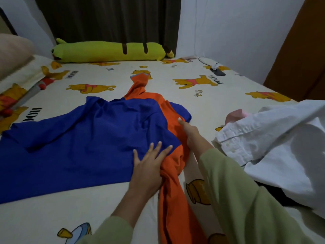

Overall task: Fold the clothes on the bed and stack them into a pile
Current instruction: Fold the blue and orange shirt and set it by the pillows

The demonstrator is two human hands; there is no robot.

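Observation:
A blue and orange shirt (pixel 79 143) lies spread over the bed (pixel 123 71), blue body to the left, orange part and sleeves to the right. One orange sleeve reaches toward the far side, another hangs toward me. My left hand (pixel 149 166) presses flat on the blue cloth with fingers spread, thumb against the bunched orange fabric. My right hand (pixel 190 132) lies on the orange strip, fingers extended along it. A white button shirt (pixel 274 141) lies crumpled at the right.
A long green plush bolster (pixel 109 51) lies along the far edge under a dark curtain. A phone with a cable (pixel 217 71) rests at the far right. Pillows (pixel 15 67) sit at the left. A pink item (pixel 234 116) peeks from the white shirt.

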